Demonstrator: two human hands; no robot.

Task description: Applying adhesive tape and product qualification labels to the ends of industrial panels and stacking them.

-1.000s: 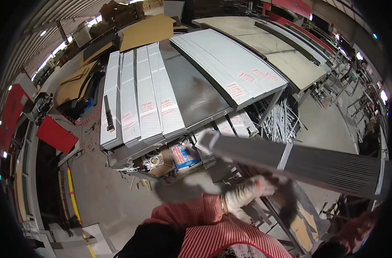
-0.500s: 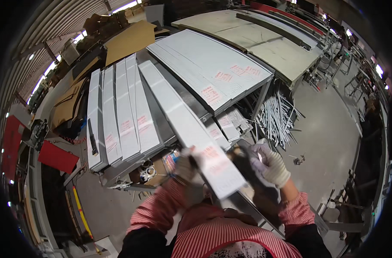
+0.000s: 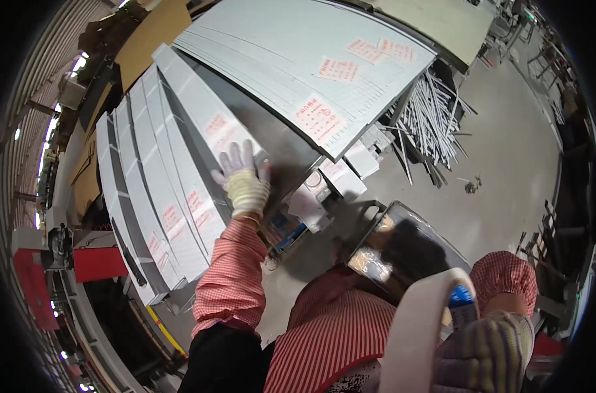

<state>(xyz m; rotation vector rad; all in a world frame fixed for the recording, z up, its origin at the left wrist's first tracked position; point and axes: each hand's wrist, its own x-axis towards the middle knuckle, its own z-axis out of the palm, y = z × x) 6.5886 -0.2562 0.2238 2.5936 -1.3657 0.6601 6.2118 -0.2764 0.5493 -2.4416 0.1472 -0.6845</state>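
My left hand (image 3: 247, 182), in a pale knit glove, lies with fingers spread on the near end of a long white panel (image 3: 199, 105). Red-printed labels mark that panel. To its left, more long white panels (image 3: 157, 164) are stacked in rows. Close to the camera at the lower right, my right hand (image 3: 487, 354), in a striped glove, is closed on what looks like a roll of white tape (image 3: 423, 327) with blue showing inside. Its fingertips are partly hidden.
A wide stack of white sheets (image 3: 278, 52) covers the table at the back. Thin white strips (image 3: 432, 124) lie heaped on the floor beyond its right corner. A dark-topped stool or cart (image 3: 419, 245) stands before me. A red panel (image 3: 100, 255) is at the left.
The long panel has moved away from me onto the table, and my left hand now lies flat on its end. My right hand has come close to the camera with the white roll.
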